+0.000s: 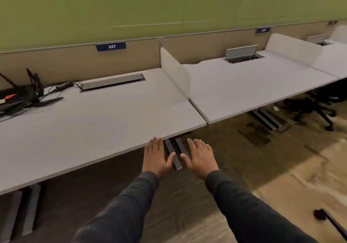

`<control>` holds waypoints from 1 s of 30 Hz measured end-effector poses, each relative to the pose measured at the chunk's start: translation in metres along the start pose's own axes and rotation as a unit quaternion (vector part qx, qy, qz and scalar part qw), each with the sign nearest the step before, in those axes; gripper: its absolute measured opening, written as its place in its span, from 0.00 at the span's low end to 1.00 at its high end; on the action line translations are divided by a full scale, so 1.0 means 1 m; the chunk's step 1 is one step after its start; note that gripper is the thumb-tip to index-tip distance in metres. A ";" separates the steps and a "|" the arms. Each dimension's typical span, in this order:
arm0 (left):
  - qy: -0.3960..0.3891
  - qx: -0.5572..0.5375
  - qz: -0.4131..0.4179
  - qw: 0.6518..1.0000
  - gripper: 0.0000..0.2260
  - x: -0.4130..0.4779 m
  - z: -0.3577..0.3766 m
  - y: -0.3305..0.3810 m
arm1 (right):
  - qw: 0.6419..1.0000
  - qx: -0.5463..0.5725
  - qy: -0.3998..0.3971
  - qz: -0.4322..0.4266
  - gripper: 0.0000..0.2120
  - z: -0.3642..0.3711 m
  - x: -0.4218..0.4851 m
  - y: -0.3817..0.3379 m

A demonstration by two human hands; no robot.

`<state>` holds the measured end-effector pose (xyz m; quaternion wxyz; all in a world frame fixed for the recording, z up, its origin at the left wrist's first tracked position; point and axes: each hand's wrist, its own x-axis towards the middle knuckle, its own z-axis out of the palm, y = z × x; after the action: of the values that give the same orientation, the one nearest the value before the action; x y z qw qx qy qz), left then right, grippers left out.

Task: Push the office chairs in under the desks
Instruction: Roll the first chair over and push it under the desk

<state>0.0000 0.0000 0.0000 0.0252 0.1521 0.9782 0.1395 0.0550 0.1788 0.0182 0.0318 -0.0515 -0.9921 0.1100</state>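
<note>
Grey desk (pixel 105 122) w/ black cables (pixel 24 96) at left.

We have one head-worn view, looking forward and down from standing height, close to the front edge of the desk (pixel 90 122), facing the green wall (pixel 131 4).

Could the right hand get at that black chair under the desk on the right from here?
Probably not: the right hand hovers open by the 247 desk, and the black chair sits far off, partly beneath the neighbouring desk.

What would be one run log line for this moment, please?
left hand: open, empty | right hand: open, empty | chair: under right desk
</note>
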 end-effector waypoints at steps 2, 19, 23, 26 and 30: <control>0.002 0.004 0.017 1.000 0.38 -0.004 0.002 0.019 | 1.000 0.001 0.012 0.023 0.33 -0.008 -0.015 0.018; -0.064 0.077 0.176 0.979 0.27 -0.105 0.087 0.298 | 0.985 -0.040 0.085 0.145 0.27 -0.091 -0.237 0.260; -0.064 0.064 0.219 0.971 0.26 -0.125 0.103 0.376 | 0.976 -0.049 0.110 0.180 0.26 -0.113 -0.283 0.312; -0.060 0.050 0.254 0.964 0.26 -0.132 0.110 0.431 | 0.969 -0.053 0.129 0.204 0.26 -0.127 -0.311 0.347; -0.063 0.036 0.292 0.954 0.27 -0.137 0.125 0.501 | 0.961 -0.058 0.137 0.233 0.26 -0.138 -0.341 0.396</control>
<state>0.2871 0.4493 0.0218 0.0399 0.4407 0.8916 0.0958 0.4417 0.5560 0.0469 0.1381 -0.2972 -0.9435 0.0489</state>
